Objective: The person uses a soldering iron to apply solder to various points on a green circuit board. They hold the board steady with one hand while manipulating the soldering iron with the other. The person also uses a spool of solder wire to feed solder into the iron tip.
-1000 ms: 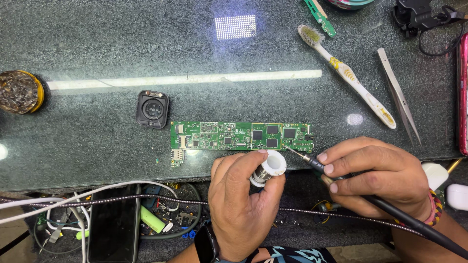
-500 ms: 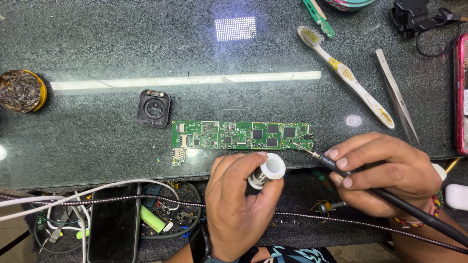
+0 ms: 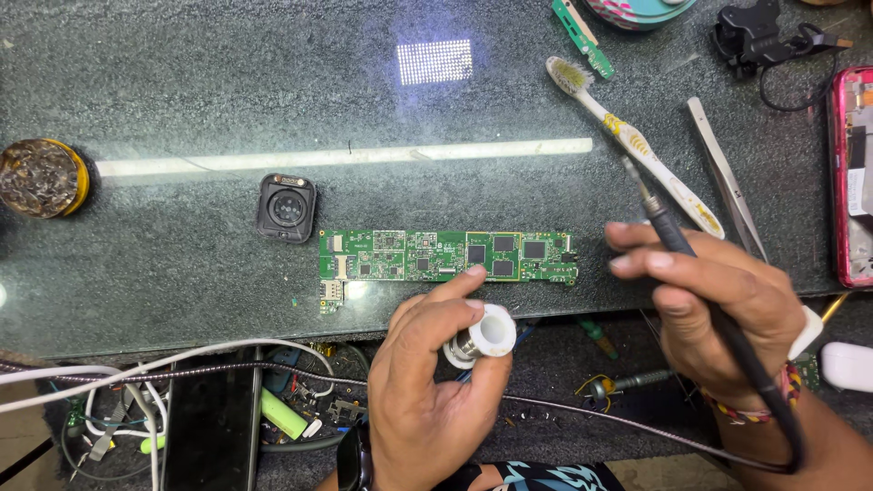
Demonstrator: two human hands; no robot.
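1. The left hand is closed around a small white spool at the front edge of the counter, its forefinger stretched out to touch the lower edge of the green circuit board.
2. The right hand is clamped on a black soldering iron, tip raised and pointing away, clear of the board.
3. The board lies flat mid-counter, between a black square watch body on its left and the right hand.
4. A toothbrush and tweezers lie beyond the right hand; a round tin sits far left.
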